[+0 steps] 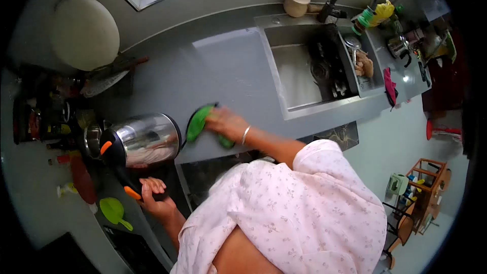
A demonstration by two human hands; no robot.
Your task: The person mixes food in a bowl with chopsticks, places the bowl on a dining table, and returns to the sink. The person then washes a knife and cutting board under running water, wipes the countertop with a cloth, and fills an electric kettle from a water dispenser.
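Observation:
A green cloth (pixel 198 123) lies against the grey countertop (pixel 218 73), and my right hand (pixel 228 124) presses on it with its fingers closed around part of it. A silver bracelet circles that wrist. To the left stands a shiny steel kettle (pixel 148 139) with a black handle and orange tips. My left hand (pixel 156 198) is at the kettle's black handle (pixel 127 180), near its lower orange tip, with the fingers curled. The base of the kettle is beside the green cloth.
A double sink (pixel 297 73) with a dark faucet (pixel 332 7) is at the upper right. A wooden-handled pot (pixel 297 3) stands behind it. Knives (pixel 105 83), bottles and jars crowd the left side. A green scoop (pixel 112 210) lies lower left. A pink cloth (pixel 390 86) hangs at the counter's right edge.

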